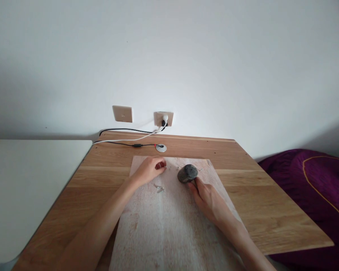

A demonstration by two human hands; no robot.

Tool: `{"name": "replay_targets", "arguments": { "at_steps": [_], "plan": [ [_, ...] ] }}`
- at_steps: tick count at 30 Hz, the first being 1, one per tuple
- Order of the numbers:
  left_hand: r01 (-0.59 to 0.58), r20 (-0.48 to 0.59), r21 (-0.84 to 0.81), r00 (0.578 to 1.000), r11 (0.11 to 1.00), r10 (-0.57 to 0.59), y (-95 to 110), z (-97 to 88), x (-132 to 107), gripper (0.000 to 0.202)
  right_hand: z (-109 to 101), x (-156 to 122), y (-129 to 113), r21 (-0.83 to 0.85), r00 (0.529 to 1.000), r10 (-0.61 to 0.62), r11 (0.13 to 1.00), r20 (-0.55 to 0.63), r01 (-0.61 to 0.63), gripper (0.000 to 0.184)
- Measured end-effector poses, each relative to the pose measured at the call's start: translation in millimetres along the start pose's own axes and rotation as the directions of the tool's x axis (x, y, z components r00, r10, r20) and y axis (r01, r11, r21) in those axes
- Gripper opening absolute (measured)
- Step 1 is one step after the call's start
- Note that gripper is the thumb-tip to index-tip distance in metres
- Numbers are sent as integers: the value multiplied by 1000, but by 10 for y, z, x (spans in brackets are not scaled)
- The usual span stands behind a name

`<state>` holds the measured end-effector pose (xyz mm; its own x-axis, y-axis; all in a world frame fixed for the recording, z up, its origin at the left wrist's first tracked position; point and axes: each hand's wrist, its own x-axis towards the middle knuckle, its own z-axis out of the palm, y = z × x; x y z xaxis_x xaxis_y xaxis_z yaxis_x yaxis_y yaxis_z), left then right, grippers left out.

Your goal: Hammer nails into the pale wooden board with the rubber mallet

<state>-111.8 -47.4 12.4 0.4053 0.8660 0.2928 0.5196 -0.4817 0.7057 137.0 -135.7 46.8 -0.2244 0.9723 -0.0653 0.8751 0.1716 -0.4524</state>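
My right hand (210, 197) grips a mallet (187, 173) with a black, worn head by its handle, close below the head. The mallet is over the far right part of a pale wooden board (158, 233). At the board's far left, my left hand (150, 169) has its thumb and fingers pinched together. Whatever is between those fingertips is too small to make out. A few small shiny metal pieces (159, 188), perhaps nails or screws, lie on the board nearer me. Another small metal piece (200, 170) lies to the right of the mallet head.
The board rests on a wooden table (260, 195) against a white wall. Cables run from a wall socket (164, 119) along the table's back to a round cable grommet (161, 148). A white surface (34, 188) adjoins on the left; a purple beanbag-like thing (288, 169) sits right.
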Motion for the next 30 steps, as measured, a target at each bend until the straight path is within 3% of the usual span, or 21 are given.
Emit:
{"name": "replay_targets", "arguments": {
  "at_steps": [9, 16, 21, 25, 30],
  "plan": [
    [28, -38, -7, 999, 1000, -29, -24, 70, -46, 8, 8, 9, -3, -49, 1000, -13, 999, -5, 13, 24],
    [68, -41, 8, 997, 998, -67, -64, 96, -64, 37, 5, 66, -7, -40, 1000, -7, 999, -17, 6, 26],
    [53, -41, 19, 998, 998, -53, -47, 93, -79, 43, -103, 228, -225, -28, 992, -119, 993, -40, 118, 27],
    [21, -54, 41, 998, 999, -19, -33, 79, -84, 43, -158, 375, -430, -123, 988, -154, 981, -13, 151, 25],
    [18, -69, 24, 998, 1000, -16, -40, 64, -80, 47, -134, 463, -474, -185, 986, -166, 969, 14, 165, 24]
  ]
}}
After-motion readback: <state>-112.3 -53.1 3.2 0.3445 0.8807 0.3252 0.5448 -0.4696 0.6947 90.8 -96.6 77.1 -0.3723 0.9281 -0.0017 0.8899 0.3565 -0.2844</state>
